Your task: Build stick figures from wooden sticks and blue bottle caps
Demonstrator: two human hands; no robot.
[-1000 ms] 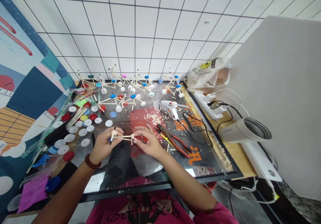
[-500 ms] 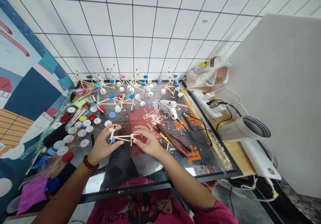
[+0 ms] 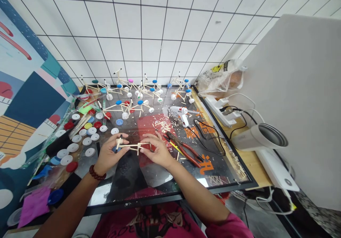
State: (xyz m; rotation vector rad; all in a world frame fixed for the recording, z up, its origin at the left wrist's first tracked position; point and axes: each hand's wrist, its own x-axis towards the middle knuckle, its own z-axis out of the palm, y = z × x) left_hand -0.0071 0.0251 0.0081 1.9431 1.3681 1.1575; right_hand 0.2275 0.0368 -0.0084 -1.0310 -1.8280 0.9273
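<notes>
The glass worktop [image 3: 149, 181] is lying under everything, littered with wood shavings. Over its near middle the left hand [image 3: 108, 153] and the right hand [image 3: 157, 151] are meeting. Red-handled pliers [image 3: 183, 149] are resting just beside the right hand. Both sets of fingers are pinching closed on a small stick frame [image 3: 133, 145] (one hand at each end), holding it just above the glass.

Stick frame [image 3: 133, 146] shifted slightly left; left hand [image 3: 108, 153] drew back with it; right hand [image 3: 157, 151] followed.
</notes>
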